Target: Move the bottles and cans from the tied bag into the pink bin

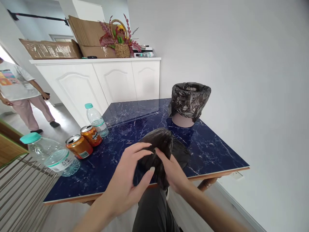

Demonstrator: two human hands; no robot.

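Note:
A crumpled black plastic bag is at the near edge of the table, partly lying on the top and partly hanging over the edge. My right hand grips its gathered part, with the index finger pointing toward my left hand. Just left of the bag is my left hand, thumb and fingers apart, the fingertips close to the plastic; whether they touch it I cannot tell. Farther back stands a light-coloured bin with a black bag liner folded over its rim.
On the left of the blue marbled table are two orange cans and two water bottles, one nearer and one farther. A metal rack adjoins the left side. Behind are a white cabinet and a person.

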